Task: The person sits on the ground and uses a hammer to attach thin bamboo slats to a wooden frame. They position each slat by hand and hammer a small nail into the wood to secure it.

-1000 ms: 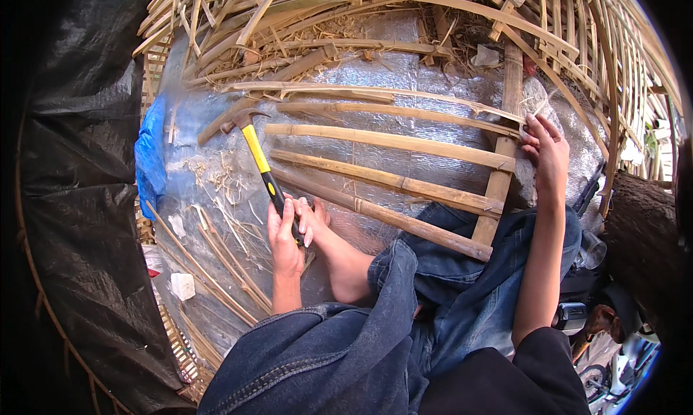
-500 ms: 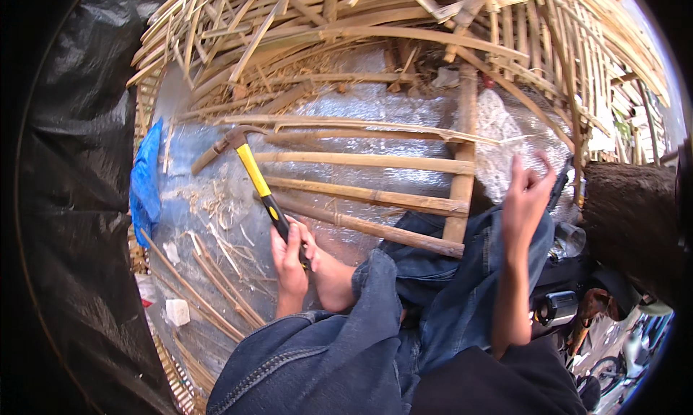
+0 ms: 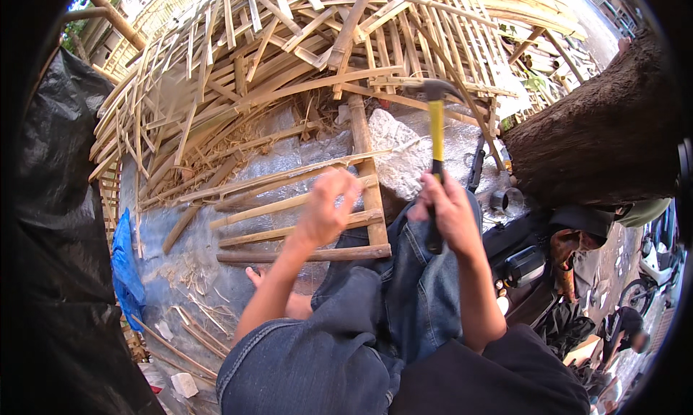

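Observation:
Upright at the right is a hammer (image 3: 437, 126) with a dark claw head and a yellow and black handle. My right hand (image 3: 451, 211) is wrapped round its black grip, over my knee. My left hand (image 3: 328, 209) hovers over a bamboo frame (image 3: 374, 198), fingers curled together and slightly blurred; whatever they may hold is hidden. The frame has several bamboo slats (image 3: 299, 229) running left from one crosspiece. It lies in front of my legs, its near slat close to my bare foot (image 3: 296, 304).
Piled split bamboo (image 3: 289, 90) fills the far side. A pale rough stone (image 3: 393, 151) is beyond the crosspiece. A thick tree trunk (image 3: 592, 126) stands right. Black sheeting (image 3: 65, 234) hangs left, beside a blue plastic sheet (image 3: 128, 263). Silvery sheeting (image 3: 166, 242) covers the ground.
The hammer has passed from my left hand to my right and is now farther right. My left hand has risen over the slats. The view has turned right.

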Available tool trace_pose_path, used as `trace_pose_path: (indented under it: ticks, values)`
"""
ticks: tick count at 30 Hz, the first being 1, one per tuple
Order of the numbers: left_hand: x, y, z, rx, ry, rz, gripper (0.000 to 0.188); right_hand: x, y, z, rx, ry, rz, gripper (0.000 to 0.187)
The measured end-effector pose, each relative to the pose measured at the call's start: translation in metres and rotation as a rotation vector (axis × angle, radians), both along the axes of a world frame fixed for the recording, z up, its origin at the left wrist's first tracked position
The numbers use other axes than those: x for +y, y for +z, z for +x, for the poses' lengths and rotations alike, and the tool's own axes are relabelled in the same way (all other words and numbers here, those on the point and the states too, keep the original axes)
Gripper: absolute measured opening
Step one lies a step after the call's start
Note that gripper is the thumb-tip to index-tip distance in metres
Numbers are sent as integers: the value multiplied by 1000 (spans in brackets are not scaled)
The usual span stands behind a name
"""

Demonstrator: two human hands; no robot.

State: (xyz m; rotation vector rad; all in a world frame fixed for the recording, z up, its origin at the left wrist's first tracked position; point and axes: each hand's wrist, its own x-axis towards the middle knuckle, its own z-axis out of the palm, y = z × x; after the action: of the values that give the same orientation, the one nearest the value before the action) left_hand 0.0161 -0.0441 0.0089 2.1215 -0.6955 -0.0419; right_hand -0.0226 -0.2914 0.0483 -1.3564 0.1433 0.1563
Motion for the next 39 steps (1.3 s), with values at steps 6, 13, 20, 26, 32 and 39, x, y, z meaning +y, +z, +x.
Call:
trace_pose_path:
  ticks: [6, 13, 20, 26, 32, 39]
  values:
    - [51, -32, 63, -178, 128, 524, 23, -62, 13, -40, 140, -62, -77, 23]
    - [48, 11, 80, -238, 68, 508, 20, -78, -6, -82, 247, -65, -41, 32]
    - [61, 172, 61, -342, 415, 176, 17, -75, -8, -96, 266, -52, 41, 35]
    - [67, 306, 39, -732, 371, -450, 31, -64, 11, -98, 150, -41, 56, 37]
    - [-15, 277, 51, -580, 232, -894, 29, -56, 6, -94, 64, -79, -52, 40]
    - [-67, 226, 89, -212, 172, -1147, 43, -80, 2, -94, -62, -171, -63, 13]
